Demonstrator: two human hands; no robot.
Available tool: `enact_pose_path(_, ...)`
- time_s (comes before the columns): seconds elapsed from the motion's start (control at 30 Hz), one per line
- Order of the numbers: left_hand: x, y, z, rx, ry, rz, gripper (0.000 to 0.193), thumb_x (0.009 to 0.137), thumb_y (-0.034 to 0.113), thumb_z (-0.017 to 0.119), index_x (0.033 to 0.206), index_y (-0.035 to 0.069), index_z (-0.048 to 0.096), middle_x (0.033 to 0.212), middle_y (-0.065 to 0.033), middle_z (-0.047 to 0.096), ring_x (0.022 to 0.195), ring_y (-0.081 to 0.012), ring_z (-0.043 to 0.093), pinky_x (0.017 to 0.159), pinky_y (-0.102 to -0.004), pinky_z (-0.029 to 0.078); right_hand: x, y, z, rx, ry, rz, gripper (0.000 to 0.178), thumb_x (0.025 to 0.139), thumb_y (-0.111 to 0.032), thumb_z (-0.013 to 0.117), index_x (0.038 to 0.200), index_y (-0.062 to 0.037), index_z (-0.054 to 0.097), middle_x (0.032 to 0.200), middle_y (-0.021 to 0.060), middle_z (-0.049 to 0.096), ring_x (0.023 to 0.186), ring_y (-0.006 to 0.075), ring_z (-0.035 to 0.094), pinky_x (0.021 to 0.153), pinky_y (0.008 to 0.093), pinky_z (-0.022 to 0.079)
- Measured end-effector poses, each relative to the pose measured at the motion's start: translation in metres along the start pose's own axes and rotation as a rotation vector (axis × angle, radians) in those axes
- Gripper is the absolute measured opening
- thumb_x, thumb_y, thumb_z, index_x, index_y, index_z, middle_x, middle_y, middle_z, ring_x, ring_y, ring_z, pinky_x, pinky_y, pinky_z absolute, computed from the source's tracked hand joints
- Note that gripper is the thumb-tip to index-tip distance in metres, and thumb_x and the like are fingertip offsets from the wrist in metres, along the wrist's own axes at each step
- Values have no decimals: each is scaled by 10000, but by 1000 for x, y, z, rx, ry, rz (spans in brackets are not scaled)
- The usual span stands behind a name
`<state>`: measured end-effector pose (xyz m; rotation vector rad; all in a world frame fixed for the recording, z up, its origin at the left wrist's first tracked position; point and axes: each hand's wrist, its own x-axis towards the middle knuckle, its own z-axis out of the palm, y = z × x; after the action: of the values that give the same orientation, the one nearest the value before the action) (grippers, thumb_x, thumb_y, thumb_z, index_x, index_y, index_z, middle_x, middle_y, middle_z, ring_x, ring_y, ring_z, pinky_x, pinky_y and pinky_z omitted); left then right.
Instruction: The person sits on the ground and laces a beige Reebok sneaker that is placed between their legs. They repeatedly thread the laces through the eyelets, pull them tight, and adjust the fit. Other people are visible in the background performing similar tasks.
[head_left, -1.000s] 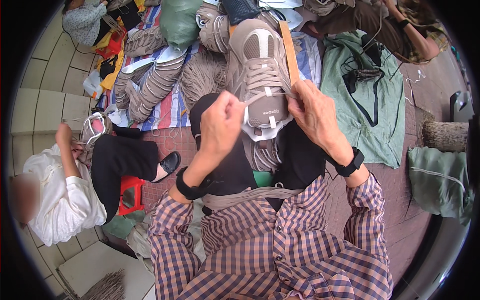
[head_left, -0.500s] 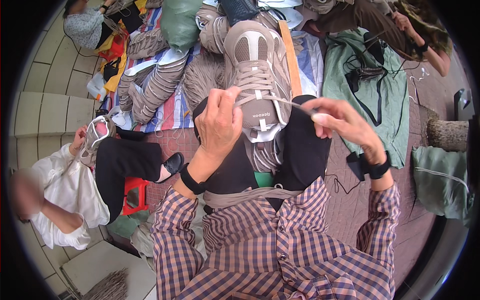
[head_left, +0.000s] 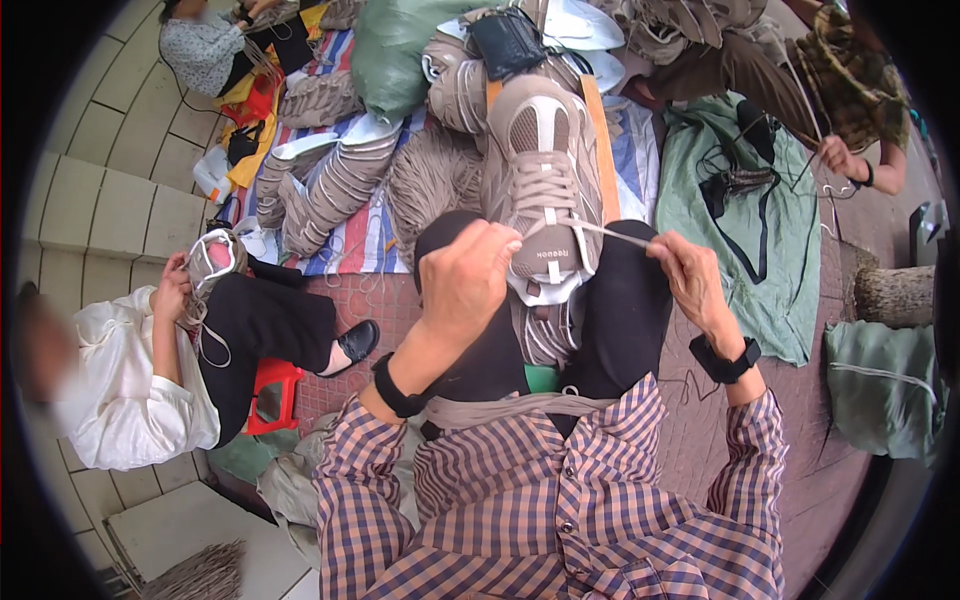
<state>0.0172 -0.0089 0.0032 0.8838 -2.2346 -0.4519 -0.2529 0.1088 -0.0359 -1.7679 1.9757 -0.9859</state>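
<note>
"What spreads widest around the hands?"

"The striped tarp (head_left: 378, 232), beyond the left hand (head_left: 462, 280), and a green plastic sheet (head_left: 790, 280), ahead and to the right of the right hand (head_left: 692, 283). Both probably spare goods from the paving."

"Next down?"

"A bulging green sack (head_left: 395, 55), farther ahead of the left hand. Then a wooden board (head_left: 602, 150) ahead of both, likely a support, and a heap of loose laces (head_left: 430, 180) beyond the left hand, presumably put within reach."

"And the beige lace-up sneaker (head_left: 545, 185)?"

"Just ahead of and between the hands, toe pointing away, which seems to bring its top eyelets closest."

"Smallest?"

"Its flat shoelace (head_left: 625, 237). The right hand pinches one strand, drawn straight out sideways; the left hand appears to pinch the other beside the tongue. Such opposed grips would tension both strands."
</note>
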Motion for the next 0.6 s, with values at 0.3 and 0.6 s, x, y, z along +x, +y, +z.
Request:
enact_pose_path(0.3,-5,-36,-15,-578,-279,-443,226,934,130,575,1136,32,595,637,43,538,557,-14,455,501,-199,345,-17,24,-16,-323,132,-304,68,835,-46,631,896,-23,652,756,123,638,585,317,590,579,360,473)
enact_pose_path(0.6,-61,-141,-124,-1860,230,-709,43,983,96,518,1011,64,520,655,40,430,474,-30,334,457,-200,284,-52,69,-50,1168,545,303,293,966,-131,580,1220,14,591,1167,93,643,717,28,583,624,169,510)
